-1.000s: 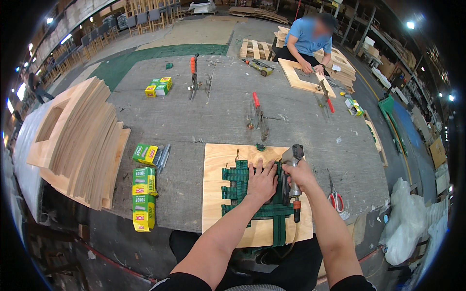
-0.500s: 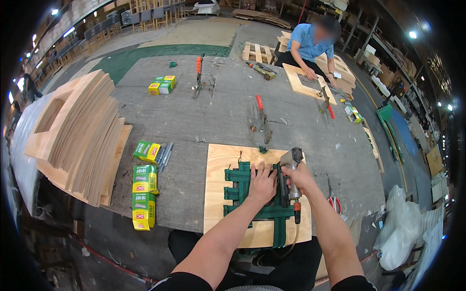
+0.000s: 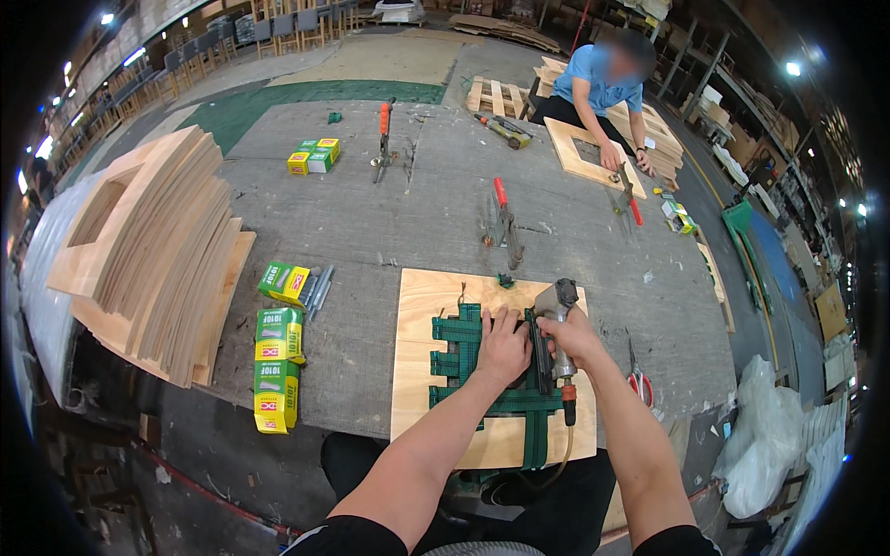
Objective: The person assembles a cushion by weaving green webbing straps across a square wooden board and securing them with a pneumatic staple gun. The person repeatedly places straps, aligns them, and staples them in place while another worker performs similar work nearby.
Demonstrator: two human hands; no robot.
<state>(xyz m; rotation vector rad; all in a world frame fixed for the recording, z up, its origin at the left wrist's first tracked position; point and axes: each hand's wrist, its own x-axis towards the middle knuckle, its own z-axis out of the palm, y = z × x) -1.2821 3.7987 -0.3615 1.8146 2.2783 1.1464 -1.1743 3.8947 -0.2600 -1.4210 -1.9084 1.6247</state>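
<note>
A pale plywood board (image 3: 415, 296) lies at the table's front edge, close to my body. Across its middle run several dark green webbing straps (image 3: 536, 435), crossing one another with short ends at the left. My right hand (image 3: 577, 339) is wrapped round the grip of a pneumatic staple gun (image 3: 558, 298), whose nose end is hidden between my hands; its air hose drops from the handle's lower end. My left hand (image 3: 503, 352) lies on the straps just left of the gun, fingers spread, pressing down. Whether it pinches any strap is hidden.
Green-and-yellow staple boxes (image 3: 278, 334) and loose staple strips (image 3: 320, 289) lie left. Beyond them stands a stack of cut plywood panels (image 3: 158, 269). Red-handled tools (image 3: 505, 227) lie farther back; scissors (image 3: 640, 385) are at right. A co-worker (image 3: 593, 102) handles a panel opposite.
My hands and the staple gun stay almost in place on the board. The view has shifted slightly. The co-worker's hands have moved a little on their panel.
</note>
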